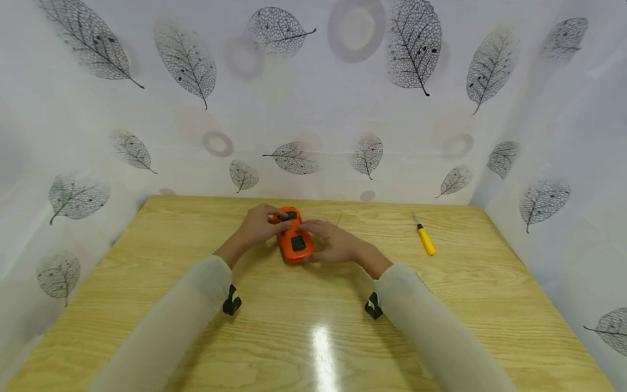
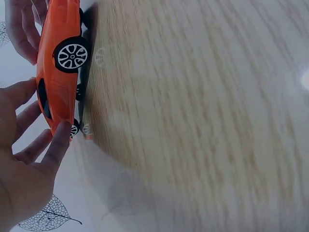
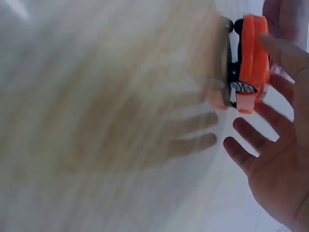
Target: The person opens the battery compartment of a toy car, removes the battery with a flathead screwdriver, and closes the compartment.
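An orange toy car (image 1: 296, 251) with dark windows is near the far side of the wooden table, right at its surface. My left hand (image 1: 259, 224) holds its far end, thumb over the roof and fingers along the side. In the left wrist view the car's side and spoked wheel (image 2: 72, 56) show beside the left fingers (image 2: 59, 145). My right hand (image 1: 335, 242) touches the car's right side and near end, its fingers spread. The right wrist view shows the right thumb (image 3: 285, 53) against the orange body (image 3: 253, 53), with several fingers extended away from it.
A yellow-handled screwdriver (image 1: 426, 240) lies to the right on the wooden table (image 1: 274, 337). Behind the table and at its sides hangs a pale curtain (image 1: 313, 114) printed with leaves. Dark wrist devices (image 1: 232, 300) sit under the sleeves.
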### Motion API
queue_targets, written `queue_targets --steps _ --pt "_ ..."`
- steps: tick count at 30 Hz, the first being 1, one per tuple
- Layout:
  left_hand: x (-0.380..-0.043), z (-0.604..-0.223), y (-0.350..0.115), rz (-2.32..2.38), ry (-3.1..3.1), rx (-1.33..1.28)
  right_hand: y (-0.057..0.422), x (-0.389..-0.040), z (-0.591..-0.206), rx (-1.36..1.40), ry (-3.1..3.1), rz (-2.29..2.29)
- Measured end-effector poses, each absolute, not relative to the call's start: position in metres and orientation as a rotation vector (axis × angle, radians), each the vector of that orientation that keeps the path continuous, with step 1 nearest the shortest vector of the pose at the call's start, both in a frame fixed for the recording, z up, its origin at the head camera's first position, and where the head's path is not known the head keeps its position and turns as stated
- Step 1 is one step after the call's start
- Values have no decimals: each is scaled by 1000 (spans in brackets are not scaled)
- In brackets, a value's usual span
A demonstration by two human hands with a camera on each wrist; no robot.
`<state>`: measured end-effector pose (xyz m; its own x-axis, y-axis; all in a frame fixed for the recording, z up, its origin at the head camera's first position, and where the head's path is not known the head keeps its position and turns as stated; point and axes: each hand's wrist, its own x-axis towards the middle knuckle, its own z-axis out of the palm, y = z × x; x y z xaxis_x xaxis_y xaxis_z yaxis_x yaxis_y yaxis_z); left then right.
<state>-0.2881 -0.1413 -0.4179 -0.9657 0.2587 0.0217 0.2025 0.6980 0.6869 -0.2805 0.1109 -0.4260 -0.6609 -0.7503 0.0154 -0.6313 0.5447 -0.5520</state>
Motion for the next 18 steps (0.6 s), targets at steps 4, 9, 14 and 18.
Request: queue_targets --steps 4,9,14,18 --pt "-290 -416 -144 1027 2874 515 104 -278 -432 -1152 2578 -888" --pt "-292 -416 -148 1044 2863 559 92 -270 -435 -1106 2624 -981" --pt "-293 -417 -148 1073 2857 547 84 -262 -438 -1001 2682 -1075" --pt "-292 -418 -147 1091 2848 543 77 -253 -440 -905 2729 -1096"
